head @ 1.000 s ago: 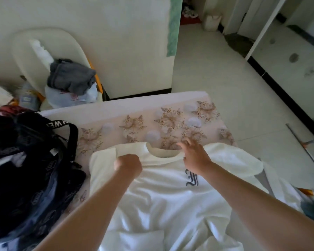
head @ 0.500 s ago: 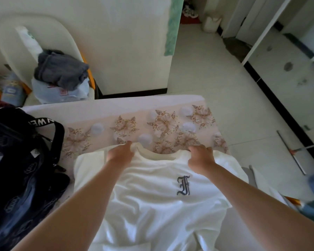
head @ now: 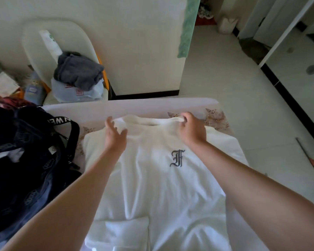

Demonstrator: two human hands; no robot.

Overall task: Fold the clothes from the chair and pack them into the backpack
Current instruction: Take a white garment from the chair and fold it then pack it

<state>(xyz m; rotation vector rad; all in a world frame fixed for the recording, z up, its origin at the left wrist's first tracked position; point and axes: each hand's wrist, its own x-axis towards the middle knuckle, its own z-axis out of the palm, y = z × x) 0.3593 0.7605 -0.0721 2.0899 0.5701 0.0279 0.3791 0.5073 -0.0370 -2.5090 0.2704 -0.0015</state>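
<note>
- The white T-shirt point(head: 152, 187) lies front-up on the floral-covered bed point(head: 216, 117), with its collar raised off the cover.
- Left hand point(head: 115, 136): thumb and fingers pinch the fabric at the T-shirt's left collar end.
- Right hand point(head: 193, 132): curled fingers grip the T-shirt's right collar end.
- The dark backpack point(head: 29, 160) lies just left of the T-shirt.
- The white chair point(head: 43, 29) stands beyond the T-shirt's left shoulder and bears a grey garment point(head: 78, 71).
</note>
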